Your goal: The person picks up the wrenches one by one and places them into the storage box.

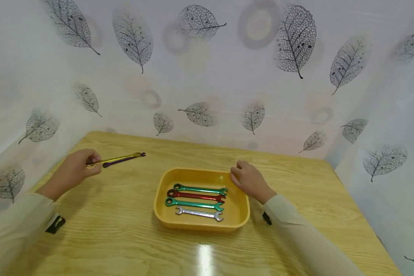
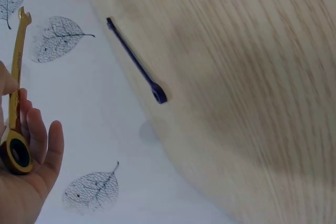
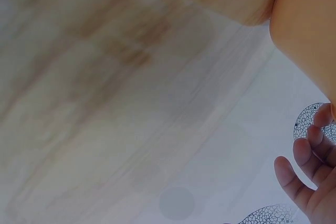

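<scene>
My left hand (image 1: 76, 165) holds a gold ratchet combination wrench (image 1: 119, 158) between thumb and fingers, above the left side of the table. In the left wrist view the ring end of this gold wrench (image 2: 20, 72) lies over the palm and its open end points away. Close by, a purple wrench (image 2: 135, 61) rests on the table. At the back right corner of a yellow tray (image 1: 202, 227), my right hand (image 1: 251, 179) grips the rim. Inside the tray lie two green wrenches (image 1: 200, 189), a red wrench (image 1: 196, 196) and a silver open-ended wrench (image 1: 199, 213).
The wood-grain table (image 1: 124, 241) runs back to a pale curtain (image 1: 214, 73) printed with leaves, which also hangs at both sides. The table's left edge passes close to the purple wrench.
</scene>
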The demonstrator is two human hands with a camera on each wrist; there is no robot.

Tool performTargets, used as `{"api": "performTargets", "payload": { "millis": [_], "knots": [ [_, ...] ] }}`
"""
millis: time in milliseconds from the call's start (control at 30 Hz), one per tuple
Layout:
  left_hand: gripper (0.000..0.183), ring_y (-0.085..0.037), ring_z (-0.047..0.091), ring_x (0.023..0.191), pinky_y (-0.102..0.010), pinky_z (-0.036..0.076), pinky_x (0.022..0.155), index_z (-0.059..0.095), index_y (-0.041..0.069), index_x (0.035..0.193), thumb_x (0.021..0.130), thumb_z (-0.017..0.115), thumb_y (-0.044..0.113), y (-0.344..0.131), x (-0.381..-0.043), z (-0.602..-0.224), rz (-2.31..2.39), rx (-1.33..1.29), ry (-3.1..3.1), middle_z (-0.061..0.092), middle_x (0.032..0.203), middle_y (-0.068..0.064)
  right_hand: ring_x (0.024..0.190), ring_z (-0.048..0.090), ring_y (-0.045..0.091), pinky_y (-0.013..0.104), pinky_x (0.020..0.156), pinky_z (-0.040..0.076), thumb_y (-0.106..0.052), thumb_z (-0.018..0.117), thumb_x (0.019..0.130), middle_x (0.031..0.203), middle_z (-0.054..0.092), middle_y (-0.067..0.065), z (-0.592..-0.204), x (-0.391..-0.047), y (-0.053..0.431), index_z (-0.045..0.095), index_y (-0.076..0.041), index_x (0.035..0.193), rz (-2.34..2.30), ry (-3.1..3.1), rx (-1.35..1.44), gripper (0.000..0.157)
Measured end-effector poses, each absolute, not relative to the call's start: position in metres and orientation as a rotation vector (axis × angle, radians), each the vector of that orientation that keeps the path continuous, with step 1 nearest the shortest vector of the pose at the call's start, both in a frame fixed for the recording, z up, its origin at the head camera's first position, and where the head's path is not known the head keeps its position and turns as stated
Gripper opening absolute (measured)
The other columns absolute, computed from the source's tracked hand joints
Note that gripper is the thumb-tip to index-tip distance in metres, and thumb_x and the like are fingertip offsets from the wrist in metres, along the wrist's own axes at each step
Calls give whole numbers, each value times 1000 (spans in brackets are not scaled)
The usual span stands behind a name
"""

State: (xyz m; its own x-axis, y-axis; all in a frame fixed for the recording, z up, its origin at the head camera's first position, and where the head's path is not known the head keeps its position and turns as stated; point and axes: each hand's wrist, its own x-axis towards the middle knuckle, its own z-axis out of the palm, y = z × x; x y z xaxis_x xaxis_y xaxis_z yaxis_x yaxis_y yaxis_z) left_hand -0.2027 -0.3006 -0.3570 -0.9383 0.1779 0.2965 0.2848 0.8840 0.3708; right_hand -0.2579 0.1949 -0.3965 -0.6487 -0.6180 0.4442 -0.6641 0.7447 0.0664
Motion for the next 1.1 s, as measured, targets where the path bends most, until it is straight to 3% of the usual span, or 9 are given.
{"api": "performTargets", "payload": {
  "millis": [467, 1100],
  "knots": [
    [6, -13, 53, 72, -23, 44, 61, 61, 5, 84, 79, 64, 4, -256, -197, -341, -701, -457, -2718, 61, 82, -7, 58, 30, 11, 22, 55, 30, -14, 57, 89, 67, 40, 2, -398, -258, 195, 60, -12, 74, 145, -2484, 984, 16],
    [8, -18, 56, 79, -35, 49, 71, 59, 6, 87, 81, 63, 2, -194, -189, -322, -819, -586, -2765, 60, 88, -9, 59, 31, 11, 22, 55, 31, -14, 58, 89, 67, 42, 2, -396, -258, 194, 61, -11, 74, 124, -2483, 982, 15]
  ]
}}
